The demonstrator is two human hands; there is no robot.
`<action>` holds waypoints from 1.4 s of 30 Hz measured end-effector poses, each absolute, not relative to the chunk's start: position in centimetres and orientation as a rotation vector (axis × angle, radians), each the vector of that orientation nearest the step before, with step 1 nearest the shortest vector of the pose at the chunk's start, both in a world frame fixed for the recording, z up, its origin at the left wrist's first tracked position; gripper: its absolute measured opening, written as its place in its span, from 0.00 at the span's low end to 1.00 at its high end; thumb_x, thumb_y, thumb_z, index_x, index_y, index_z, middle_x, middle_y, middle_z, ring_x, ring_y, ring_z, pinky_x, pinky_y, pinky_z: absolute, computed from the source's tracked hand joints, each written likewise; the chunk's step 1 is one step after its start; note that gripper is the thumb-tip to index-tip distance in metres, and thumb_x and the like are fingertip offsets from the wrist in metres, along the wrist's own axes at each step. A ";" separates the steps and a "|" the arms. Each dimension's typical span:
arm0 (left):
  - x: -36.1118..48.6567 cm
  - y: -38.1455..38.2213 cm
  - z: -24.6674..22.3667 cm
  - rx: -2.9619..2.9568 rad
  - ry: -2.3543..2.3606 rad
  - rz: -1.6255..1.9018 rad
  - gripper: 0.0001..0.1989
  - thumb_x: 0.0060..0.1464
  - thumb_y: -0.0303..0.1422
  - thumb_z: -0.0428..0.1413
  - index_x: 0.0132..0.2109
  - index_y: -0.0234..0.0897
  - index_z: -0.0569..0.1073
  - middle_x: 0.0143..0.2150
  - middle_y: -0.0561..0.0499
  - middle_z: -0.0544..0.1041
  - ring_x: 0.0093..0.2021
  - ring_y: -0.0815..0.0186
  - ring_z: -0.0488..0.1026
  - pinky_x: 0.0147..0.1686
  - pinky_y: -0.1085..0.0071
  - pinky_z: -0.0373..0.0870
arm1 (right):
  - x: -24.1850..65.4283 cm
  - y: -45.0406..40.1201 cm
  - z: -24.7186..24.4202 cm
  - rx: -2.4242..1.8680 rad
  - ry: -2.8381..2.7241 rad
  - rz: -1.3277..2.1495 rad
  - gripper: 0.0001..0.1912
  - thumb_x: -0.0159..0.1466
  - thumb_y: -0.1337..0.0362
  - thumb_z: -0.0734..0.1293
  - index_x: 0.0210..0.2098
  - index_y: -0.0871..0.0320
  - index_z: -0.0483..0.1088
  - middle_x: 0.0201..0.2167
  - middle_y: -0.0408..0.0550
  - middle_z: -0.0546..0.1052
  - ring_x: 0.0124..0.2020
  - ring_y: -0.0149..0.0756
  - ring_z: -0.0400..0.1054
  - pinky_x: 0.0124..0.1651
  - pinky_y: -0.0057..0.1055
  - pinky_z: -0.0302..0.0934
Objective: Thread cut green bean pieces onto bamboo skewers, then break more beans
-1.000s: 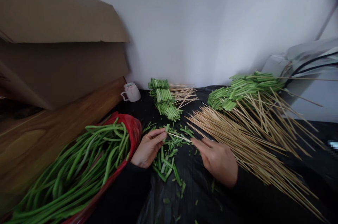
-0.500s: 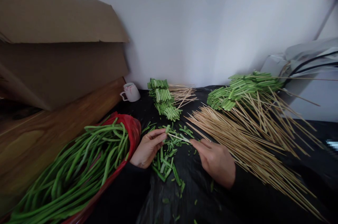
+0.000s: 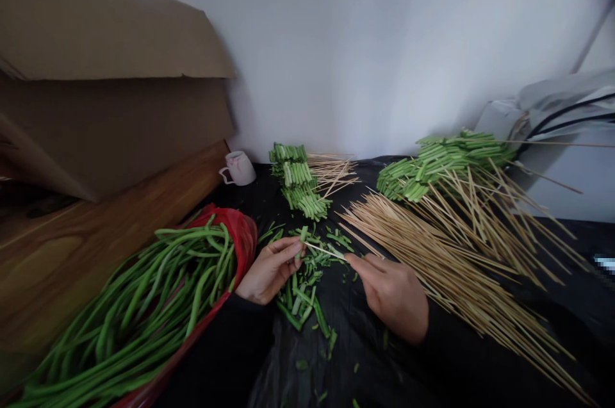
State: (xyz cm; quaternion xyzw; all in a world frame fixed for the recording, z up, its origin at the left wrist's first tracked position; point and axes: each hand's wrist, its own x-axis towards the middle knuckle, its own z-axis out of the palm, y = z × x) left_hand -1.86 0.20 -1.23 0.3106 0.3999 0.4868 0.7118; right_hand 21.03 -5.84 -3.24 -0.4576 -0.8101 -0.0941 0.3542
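Note:
Between thumb and fingers, my left hand (image 3: 273, 269) pinches a short cut piece of green bean (image 3: 303, 235), held upright. My right hand (image 3: 391, 293) is closed round a thin wooden skewer (image 3: 323, 250), whose far end meets the bean piece at my left fingertips. Whether the tip has pierced it, I cannot tell. Below and between my hands lie loose cut bean pieces (image 3: 307, 296) on a black plastic sheet (image 3: 358, 357). Behind them, skewered bean pieces (image 3: 298, 177) are stacked with their sticks pointing right.
Long green beans (image 3: 139, 305) fill a red plastic bag (image 3: 247, 238) at left. Bare skewers (image 3: 432, 254) lie in a heap at right, with more threaded beans (image 3: 446, 161) behind. A white mug (image 3: 240, 169) stands near a cardboard box (image 3: 120, 132), before the wall.
My left hand and the bean piece have shifted very slightly to the left. The right hand and skewer have stayed nearly still.

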 end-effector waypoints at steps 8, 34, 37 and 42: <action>-2.0 0.1 -1.2 0.704 0.828 1.039 0.11 0.38 0.26 0.70 0.32 0.30 0.79 0.30 0.50 0.76 0.30 0.72 0.72 0.30 0.78 0.70 | 20.9 -6.0 -3.2 -1.182 -2.064 -0.231 0.19 0.66 0.74 0.55 0.48 0.60 0.73 0.26 0.45 0.74 0.26 0.31 0.69 0.30 0.29 0.58; 0.5 -1.6 -1.5 0.883 0.840 0.823 0.14 0.34 0.31 0.72 0.30 0.30 0.80 0.24 0.52 0.76 0.26 0.74 0.70 0.30 0.77 0.65 | 18.7 -6.6 -2.5 -1.240 -2.090 -0.014 0.18 0.66 0.73 0.55 0.47 0.58 0.72 0.28 0.45 0.75 0.29 0.35 0.70 0.33 0.31 0.55; 0.7 -1.6 -1.7 0.952 0.852 0.870 0.14 0.35 0.31 0.72 0.32 0.31 0.81 0.27 0.51 0.78 0.28 0.72 0.71 0.33 0.76 0.65 | 18.3 -6.6 -2.3 -1.288 -2.097 0.002 0.18 0.66 0.74 0.54 0.46 0.57 0.72 0.29 0.44 0.74 0.29 0.35 0.70 0.33 0.31 0.54; 0.1 -0.9 -1.9 1.013 0.936 0.927 0.15 0.39 0.33 0.70 0.37 0.33 0.81 0.33 0.48 0.80 0.33 0.68 0.73 0.38 0.72 0.66 | 19.2 -6.0 -3.2 -1.351 -2.120 -0.022 0.15 0.67 0.72 0.54 0.44 0.57 0.70 0.31 0.45 0.75 0.30 0.34 0.70 0.33 0.31 0.53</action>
